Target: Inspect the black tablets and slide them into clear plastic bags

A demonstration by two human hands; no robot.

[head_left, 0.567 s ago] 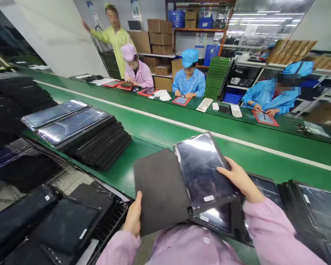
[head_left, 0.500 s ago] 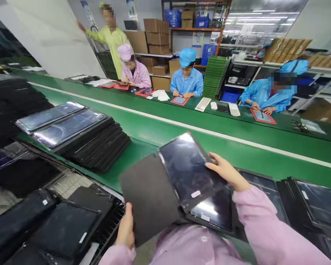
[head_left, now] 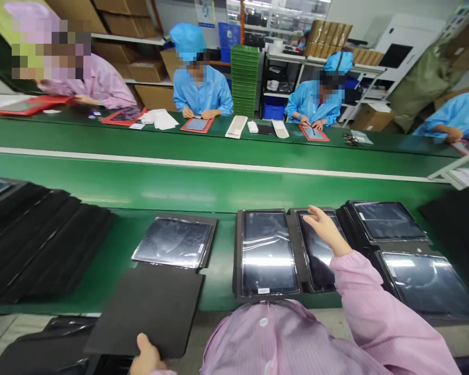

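Note:
My left hand (head_left: 146,358) grips the near edge of a flat black sheet (head_left: 148,308) held low at the bench's front edge. My right hand (head_left: 325,229) reaches forward with fingers spread, resting on a bagged glossy tablet (head_left: 318,250) lying in a black tray. Beside it on the left lies another bagged tablet (head_left: 266,252) on its black tray. A further bagged tablet (head_left: 174,241) lies on a black sheet just beyond the sheet I hold.
More bagged tablets (head_left: 389,220) lie to the right. Stacks of black sheets (head_left: 35,242) fan out on the left. Beyond runs a green conveyor belt (head_left: 219,151) with a white line. Several people in blue and pink coats work on red-framed tablets (head_left: 196,124) opposite.
The view has swung right and down. The bagged tablet my right hand held up now lies on the bench, and that hand has moved to a tablet further right. The left hand still holds the black sheet.

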